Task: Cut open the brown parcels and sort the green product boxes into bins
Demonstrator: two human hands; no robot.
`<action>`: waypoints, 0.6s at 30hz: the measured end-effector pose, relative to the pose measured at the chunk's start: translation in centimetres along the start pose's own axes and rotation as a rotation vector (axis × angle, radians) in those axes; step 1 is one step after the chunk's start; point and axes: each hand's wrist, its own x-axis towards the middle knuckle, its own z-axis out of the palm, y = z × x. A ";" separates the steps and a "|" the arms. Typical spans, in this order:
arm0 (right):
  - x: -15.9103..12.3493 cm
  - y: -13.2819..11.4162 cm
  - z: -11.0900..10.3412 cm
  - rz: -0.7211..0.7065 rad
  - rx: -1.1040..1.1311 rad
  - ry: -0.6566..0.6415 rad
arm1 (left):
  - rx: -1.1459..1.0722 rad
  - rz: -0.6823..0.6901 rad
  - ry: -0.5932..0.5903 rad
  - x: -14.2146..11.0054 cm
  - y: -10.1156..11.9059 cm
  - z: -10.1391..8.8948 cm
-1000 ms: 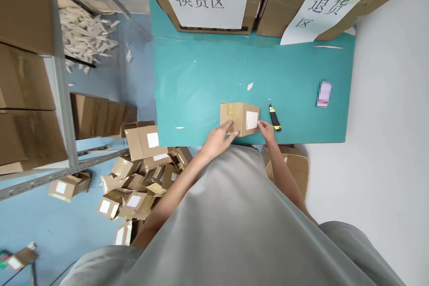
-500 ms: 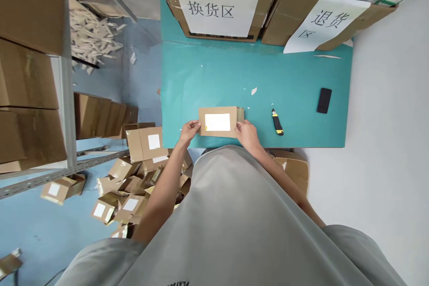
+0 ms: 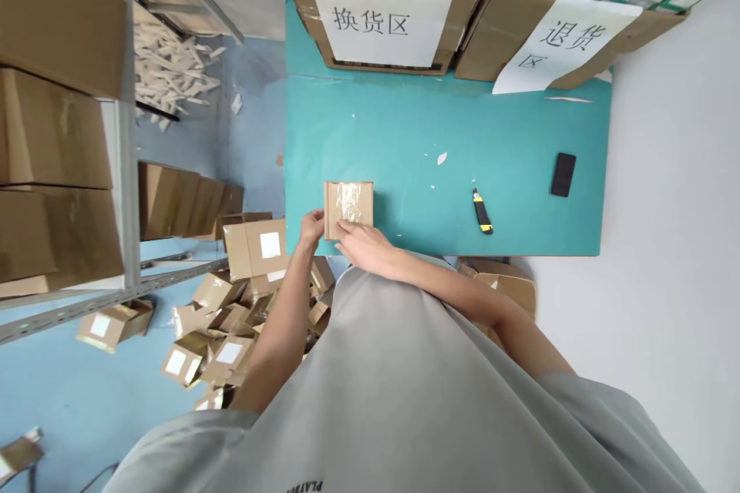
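Observation:
A small brown cardboard box (image 3: 348, 200) stands near the front left of the green tabletop, a face with shiny clear tape turned up. At its left side my left hand (image 3: 313, 226) is closed, fingertips against the edge; part of the fingers is hidden. Across its near right corner lies my right hand (image 3: 367, 245), fingers stretched out on the taped face. To the right, apart from both hands, is a black and yellow utility knife (image 3: 482, 212).
A black phone (image 3: 563, 174) lies at the table's right. Two cartons of green-and-white boxes, one with a paper sign (image 3: 378, 23), the other with a drooping sign (image 3: 563, 42), stand at the back. Opened boxes (image 3: 228, 354) litter the floor at left, beside a shelf of cartons (image 3: 58, 139).
The box has been turned over: its white label no longer shows, and the taped face is up. It has shifted left. My right hand has moved left, reaching across onto it.

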 end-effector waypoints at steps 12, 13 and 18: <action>-6.4 8.1 -1.2 0.399 0.133 0.390 | -0.165 0.036 -0.235 0.0 1.1 1.2; -7.0 10.0 -1.1 0.459 0.149 0.434 | -0.165 0.052 -0.267 -0.1 1.5 2.0; -9.1 18.4 -0.4 0.647 0.356 0.510 | 0.002 0.128 -0.309 -1.0 3.4 6.8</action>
